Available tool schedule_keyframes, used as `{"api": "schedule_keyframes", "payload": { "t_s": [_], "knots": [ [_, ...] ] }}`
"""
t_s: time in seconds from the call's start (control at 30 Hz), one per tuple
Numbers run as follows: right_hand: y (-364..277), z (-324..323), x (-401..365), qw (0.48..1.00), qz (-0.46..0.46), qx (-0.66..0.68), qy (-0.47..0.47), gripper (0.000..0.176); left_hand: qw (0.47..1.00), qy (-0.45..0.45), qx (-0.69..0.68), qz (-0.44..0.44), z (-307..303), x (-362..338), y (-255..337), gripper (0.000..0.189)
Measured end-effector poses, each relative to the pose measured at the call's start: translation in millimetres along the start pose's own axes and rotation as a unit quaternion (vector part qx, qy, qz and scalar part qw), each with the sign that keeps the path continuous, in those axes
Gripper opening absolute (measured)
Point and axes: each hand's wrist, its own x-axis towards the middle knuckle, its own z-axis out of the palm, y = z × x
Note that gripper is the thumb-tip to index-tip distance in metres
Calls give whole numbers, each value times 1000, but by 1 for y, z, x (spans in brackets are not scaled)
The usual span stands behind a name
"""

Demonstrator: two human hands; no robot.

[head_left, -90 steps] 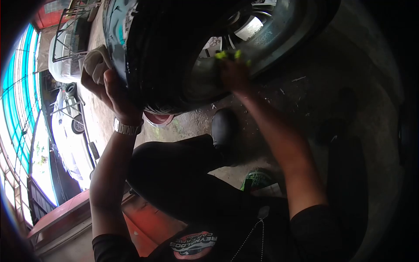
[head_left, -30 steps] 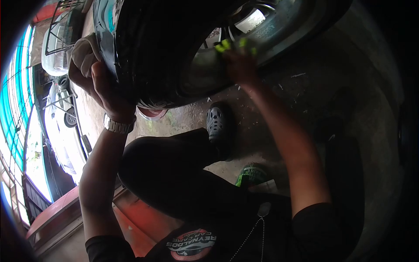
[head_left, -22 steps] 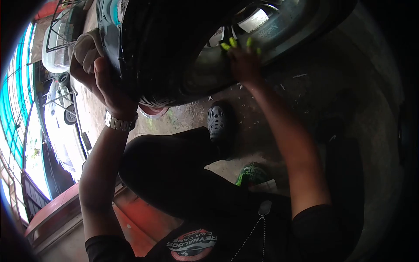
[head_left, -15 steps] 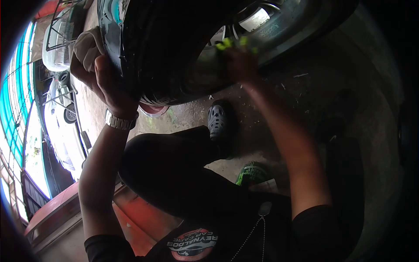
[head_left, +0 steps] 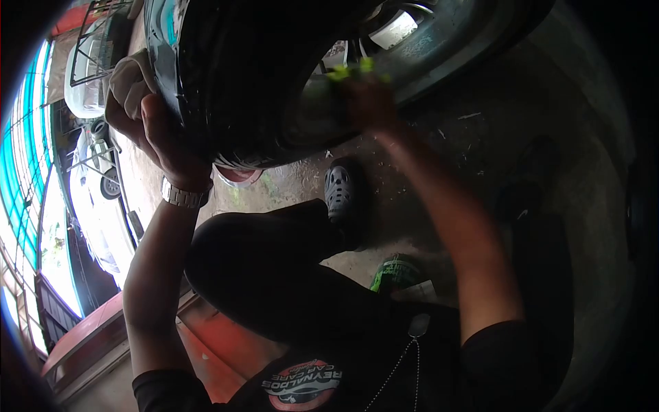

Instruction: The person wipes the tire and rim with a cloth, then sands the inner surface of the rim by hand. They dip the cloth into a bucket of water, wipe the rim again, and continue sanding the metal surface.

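A black tire on a spoked wheel fills the top of the view, tilted. My left hand, wearing a metal watch, is closed at the tire's left edge, with a beige cloth bunched in its fingers against the tread. My right hand reaches to the inner side of the wheel rim. In its closed fingers is a bright yellow-green scrubber, smeared by motion; its exact kind cannot be made out.
A grey clog stands on the wet concrete floor. Below it is a green-and-black container. A red surface lies at lower left. Vehicles, including a white car, stand beyond on the left.
The tire and wheel have shifted slightly left, my left hand and the cloth with them. My right hand and the yellow-green scrubber have moved a little left along the rim.
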Motion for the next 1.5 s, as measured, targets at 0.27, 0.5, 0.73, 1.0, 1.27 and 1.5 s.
{"api": "schedule_keyframes", "payload": {
  "t_s": [0.27, 0.5, 0.73, 1.0, 1.27, 1.5],
  "knots": [
    [5, 11, -17, 992, -116, 43, 28, 48, 1000, 4, 12, -5, -4, -1, 1, 81],
    [-2, 18, -18, 992, -80, 32, 88, 39, 997, 37, -58, -43, -3, -4, -8, 77],
    [29, 2, 1, 994, -106, 22, -31, 34, 994, 23, -96, -47, -14, -7, -28, 72],
    [68, -17, 19, 967, -253, 6, 4, 35, 998, 39, 17, -46, -15, -14, -21, 80],
    [45, 12, 8, 992, -48, 70, 92, 26, 922, -44, 331, 195, -28, -3, -22, 95],
    [56, -4, 2, 985, -161, 51, 33, 39, 999, 42, 1, 2, -12, -9, -16, 93]
  ]
}}
